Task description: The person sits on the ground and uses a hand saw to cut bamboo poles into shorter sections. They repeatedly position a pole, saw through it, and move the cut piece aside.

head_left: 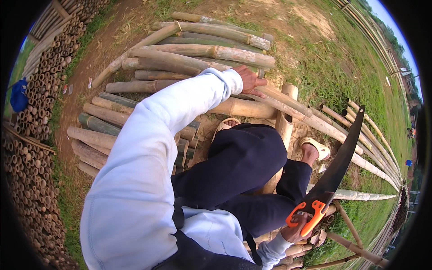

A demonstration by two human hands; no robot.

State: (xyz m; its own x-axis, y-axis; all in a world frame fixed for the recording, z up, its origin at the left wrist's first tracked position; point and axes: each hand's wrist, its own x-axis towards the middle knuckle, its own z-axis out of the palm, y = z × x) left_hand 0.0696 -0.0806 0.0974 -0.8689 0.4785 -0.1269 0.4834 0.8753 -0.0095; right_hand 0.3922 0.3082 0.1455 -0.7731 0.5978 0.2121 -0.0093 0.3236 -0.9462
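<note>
Bamboo pole in hand: the left hand, palm down with fingers spread apart, lies flat on a long tan bamboo pole; the pole runs from under the hand down toward the right edge of the view.
Saw: a curved black-bladed pruning saw with an orange and black handle stands well apart from the bamboo pole, on its near right side; the blade rises from the handle with its tip up.
Right hand: the right hand is clamped around the saw handle, fingers wrapped tight.
Support: an upright pale bamboo post stands just beside the bamboo pole, on its near side.
Hidden parts: the light blue sleeve covers the left wrist and forearm; the dark trouser legs cover the foot of the post; whether the pole rests on the post cannot be told.
Feet: two cream sandals show near the pole, one partly behind the knee.
Stock: cut bamboo lengths lie piled beyond the pole; stacked pole ends line the far left.
Open room: grass lies bare to the right of the pole's far end.
</note>
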